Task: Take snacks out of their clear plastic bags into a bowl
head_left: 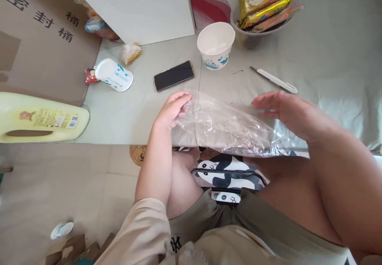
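Note:
A crinkled sheet of clear plastic film [227, 127] lies along the front edge of the table, part of it hanging over my lap. My left hand [176, 108] pinches its upper left corner between thumb and fingers. On the right, my right hand [286, 108] hovers over the film's other end, fingers stretched out and nothing visible in them. Just beyond that hand rests a white utility knife [274, 80]. Past my left hand a dark-screened phone [174, 76] lies flat, and an upright white paper cup [216, 46] stands behind the film.
Left of the phone lies a tipped paper cup [115, 75] near a small wrapped snack [130, 53]. A yellow jug [41, 117] and a cardboard box [44, 66] occupy the left side. A clear bowl [238, 30] holds snack packs. Another cup [61, 230] is on the floor.

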Demonstrator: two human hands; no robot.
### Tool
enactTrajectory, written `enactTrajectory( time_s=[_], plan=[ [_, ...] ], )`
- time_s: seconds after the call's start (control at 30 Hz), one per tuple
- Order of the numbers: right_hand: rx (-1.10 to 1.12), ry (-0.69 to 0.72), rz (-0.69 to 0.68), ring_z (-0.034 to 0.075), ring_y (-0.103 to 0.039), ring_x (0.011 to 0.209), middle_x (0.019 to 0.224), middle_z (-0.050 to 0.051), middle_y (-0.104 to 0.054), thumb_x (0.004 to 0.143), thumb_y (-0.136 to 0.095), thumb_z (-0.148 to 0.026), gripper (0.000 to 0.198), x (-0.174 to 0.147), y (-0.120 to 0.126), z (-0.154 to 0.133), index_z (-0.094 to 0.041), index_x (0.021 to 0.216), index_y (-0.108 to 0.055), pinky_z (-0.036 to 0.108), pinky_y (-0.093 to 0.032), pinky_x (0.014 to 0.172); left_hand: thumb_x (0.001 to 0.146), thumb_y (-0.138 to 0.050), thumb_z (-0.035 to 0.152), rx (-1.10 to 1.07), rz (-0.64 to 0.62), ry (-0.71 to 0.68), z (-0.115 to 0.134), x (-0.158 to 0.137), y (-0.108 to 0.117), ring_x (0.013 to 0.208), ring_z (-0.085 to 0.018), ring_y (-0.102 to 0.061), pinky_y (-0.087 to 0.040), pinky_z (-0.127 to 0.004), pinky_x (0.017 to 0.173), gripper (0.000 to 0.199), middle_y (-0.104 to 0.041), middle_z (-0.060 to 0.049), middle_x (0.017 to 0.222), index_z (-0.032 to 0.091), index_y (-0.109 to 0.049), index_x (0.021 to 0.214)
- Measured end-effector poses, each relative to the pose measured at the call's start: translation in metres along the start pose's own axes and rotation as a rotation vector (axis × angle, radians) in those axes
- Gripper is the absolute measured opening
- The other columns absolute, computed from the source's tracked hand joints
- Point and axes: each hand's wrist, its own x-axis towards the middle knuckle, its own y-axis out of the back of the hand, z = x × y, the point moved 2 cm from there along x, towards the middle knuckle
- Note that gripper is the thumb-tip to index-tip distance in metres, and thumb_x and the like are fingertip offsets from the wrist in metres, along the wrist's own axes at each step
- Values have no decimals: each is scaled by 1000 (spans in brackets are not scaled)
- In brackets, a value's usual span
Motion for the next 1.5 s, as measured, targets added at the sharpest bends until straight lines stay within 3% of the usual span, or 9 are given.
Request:
enactTrajectory(
  time_s=[0.2, 0.33, 0.47, 0.6, 0.73, 0.93, 1.03, 1.2, 1.5],
  plan=[
    [91, -11, -182, 30, -69, 117, 119, 9, -74, 78, -73, -67, 53, 1, -29, 1, -28, 114, -69, 50, -52, 108, 88, -64, 29, 82, -235, 36, -4, 11, -32, 34, -4, -29, -11, -18, 35, 17, -40, 7, 47, 19, -59, 76],
    [-43, -73, -342, 29, -72, 99, 110, 10, -76, 77, -73, -69, 63, -7, -42, -11, -25, 121, -67, 43, -58, 85, 92, -60, 25, 211, -236, -25, -10, 13, -49, 38, -5, -38, -24, -20, 39, 21, -43, 6, 49, 19, -58, 72],
    [-462, -84, -468, 14, -56, 56, 65, 0, -64, 85, -70, -46, 25, -9, -43, -12, -21, 84, -67, 28, -42, 52, 92, -62, 25, 289, -146, -104, -14, 13, -44, 41, -6, -40, -35, -22, 46, 19, -42, 8, 48, 19, -58, 75],
    [-515, -43, -414, 11, -47, 46, 53, -3, -55, 89, -64, -39, 25, -7, -39, -11, -22, 73, -59, 26, -35, 46, 91, -70, 33, 115, -159, -11, -8, 12, -24, 38, -5, -31, -21, -23, 42, 13, -40, 8, 48, 22, -64, 90],
    [-236, 54, -386, 10, -48, 44, 57, -2, -58, 90, -68, -45, 27, -9, -41, -18, -22, 78, -58, 26, -36, 44, 100, -47, 58, -388, -154, -143, 4, 12, -17, 46, -8, -42, -35, -24, 46, 40, -51, 3, 58, 24, -67, 106],
    [-85, 129, -30, 11, -51, 52, 71, 0, -64, 86, -70, -37, 22, 5, -50, -10, -22, 84, -56, 27, -37, 48, 84, -54, 81, -310, -347, -174, -13, 1, -67, 114, -33, -70, -60, -42, 82, 70, -74, -12, 108, 20, -64, 119],
    [-301, 173, 164, 11, -49, 56, 65, -2, -57, 81, -67, -22, 17, 13, -52, -4, -22, 75, -52, 27, -34, 52, 73, -77, 69, -250, -500, -102, -21, -5, -82, 122, -36, -67, -60, -45, 90, 71, -71, -13, 127, 24, -61, 125],
    [-530, 216, 318, 12, -43, 52, 57, -5, -48, 76, -66, -20, 24, 15, -54, -1, -24, 70, -43, 30, -32, 55, 78, -79, 31, -142, -370, -18, -22, -4, -82, 104, -26, -75, -59, -44, 94, 52, -74, -12, 124, 22, -58, 124],
    [23, 24, -134, 17, -61, 55, 70, 2, -66, 86, -62, -65, 43, 16, -56, 5, -23, 94, -59, 30, -47, 51, 78, -66, 11, -52, -448, -58, -17, -7, -66, 84, -17, -77, -59, -30, 82, 34, -78, -7, 111, 19, -64, 111]
  ],
)
